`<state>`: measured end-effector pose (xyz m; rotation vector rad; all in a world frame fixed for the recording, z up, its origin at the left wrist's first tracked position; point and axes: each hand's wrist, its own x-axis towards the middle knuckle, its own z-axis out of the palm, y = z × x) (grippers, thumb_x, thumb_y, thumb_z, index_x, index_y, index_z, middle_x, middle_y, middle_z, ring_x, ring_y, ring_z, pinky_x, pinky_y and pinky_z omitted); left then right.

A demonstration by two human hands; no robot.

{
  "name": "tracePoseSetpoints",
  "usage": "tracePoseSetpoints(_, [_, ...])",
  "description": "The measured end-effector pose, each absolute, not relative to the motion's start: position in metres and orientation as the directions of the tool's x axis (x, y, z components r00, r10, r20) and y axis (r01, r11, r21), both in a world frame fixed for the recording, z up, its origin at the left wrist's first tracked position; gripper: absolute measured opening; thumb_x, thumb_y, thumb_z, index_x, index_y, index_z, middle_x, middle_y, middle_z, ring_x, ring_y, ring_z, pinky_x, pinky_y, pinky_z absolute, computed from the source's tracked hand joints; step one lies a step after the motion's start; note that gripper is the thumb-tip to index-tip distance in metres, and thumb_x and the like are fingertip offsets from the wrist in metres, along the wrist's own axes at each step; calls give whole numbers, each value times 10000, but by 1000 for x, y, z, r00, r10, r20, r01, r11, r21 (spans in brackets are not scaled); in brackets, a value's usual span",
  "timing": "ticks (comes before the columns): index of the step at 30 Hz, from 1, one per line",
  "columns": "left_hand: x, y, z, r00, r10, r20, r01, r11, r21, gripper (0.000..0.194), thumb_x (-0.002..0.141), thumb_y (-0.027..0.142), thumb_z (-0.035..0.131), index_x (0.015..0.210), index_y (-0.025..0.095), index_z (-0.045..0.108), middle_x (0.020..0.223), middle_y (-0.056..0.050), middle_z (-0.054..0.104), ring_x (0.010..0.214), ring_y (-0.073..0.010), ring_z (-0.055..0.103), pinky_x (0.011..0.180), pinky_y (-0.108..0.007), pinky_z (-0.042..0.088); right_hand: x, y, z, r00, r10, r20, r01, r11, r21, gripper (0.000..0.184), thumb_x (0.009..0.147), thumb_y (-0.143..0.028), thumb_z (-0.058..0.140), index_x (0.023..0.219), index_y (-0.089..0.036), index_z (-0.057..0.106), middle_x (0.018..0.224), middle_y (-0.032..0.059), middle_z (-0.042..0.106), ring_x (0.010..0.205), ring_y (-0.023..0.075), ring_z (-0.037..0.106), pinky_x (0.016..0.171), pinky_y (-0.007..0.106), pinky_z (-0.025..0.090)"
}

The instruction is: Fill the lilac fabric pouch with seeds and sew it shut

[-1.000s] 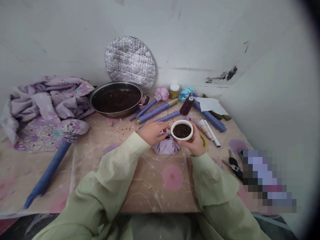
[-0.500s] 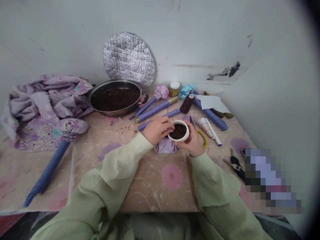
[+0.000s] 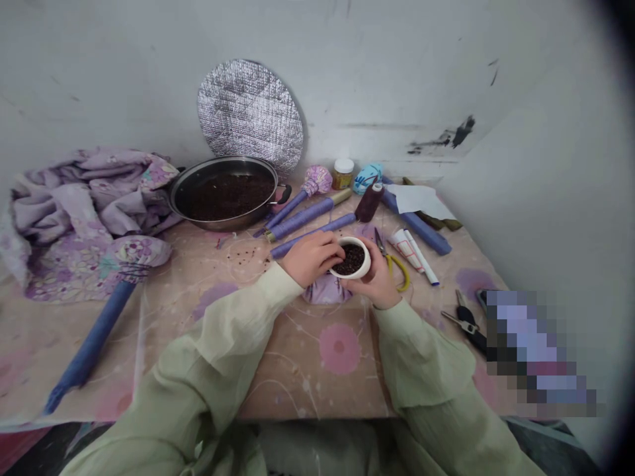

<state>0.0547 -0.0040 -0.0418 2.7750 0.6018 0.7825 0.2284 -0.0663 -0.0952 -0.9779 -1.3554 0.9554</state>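
Left of the white cup (image 3: 365,268), the dark pan (image 3: 223,225) is standing farther back. Our left hand (image 3: 308,258) is bending its fingers over the cup's left rim, toward the grains (image 3: 351,260); whether they are pinching, we cannot tell. Our right hand (image 3: 381,281) is grasping the round cup, supporting its right side.

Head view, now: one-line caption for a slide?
Right hand holds white bowl of dark grains; left hand's fingers dip in, above purple pouch.
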Motion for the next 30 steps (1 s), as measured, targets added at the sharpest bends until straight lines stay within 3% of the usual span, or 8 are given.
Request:
tracePoseSetpoints(6, [58,-7,-42,780,450,436,379,-893,245,162,877,250,467,844,156,594,850,-51,565,778,-158,515,715,-284,412,227,-66,-95,-7,946,323,2,323,-946,752,529,-245,794,1186,-274,429,1236,45,496,1171,233,493,1034,412,375])
tracePoseSetpoints(20, [44,2,-25,716,542,441,465,-841,278,142,845,210,464,827,131,581,864,-66,581,810,-162,536,743,-279,425,227,-65,-93,24,942,335,8,335,-942,765,502,-268,809,1164,-268,426,1224,53,510,1172,236,492,1052,416,353])
tracePoseSetpoints(23, [33,9,-19,776,535,334,444,-840,313,147,841,205,475,837,132,603,830,-49,600,783,-147,547,731,-260,428,229,-66,-92,51,949,311,-27,313,-949,766,494,-258,810,1158,-268,428,1211,55,524,1159,242,504,1045,426,362])
tracePoseSetpoints(27, [30,11,-24,908,410,90,348,-855,386,135,803,246,571,858,145,643,835,-32,638,728,-115,568,684,-212,427,233,-66,-89,103,958,267,-46,272,-961,776,476,-235,811,1151,-257,429,1193,66,533,1144,251,514,1043,441,358])
tracePoseSetpoints(30, [38,5,-31,919,395,-16,375,-858,352,183,761,284,633,890,157,657,896,-45,645,771,-134,585,674,-212,428,234,-65,-88,125,958,257,-34,263,-964,773,466,-232,810,1141,-249,433,1165,65,547,1127,252,525,1040,444,359])
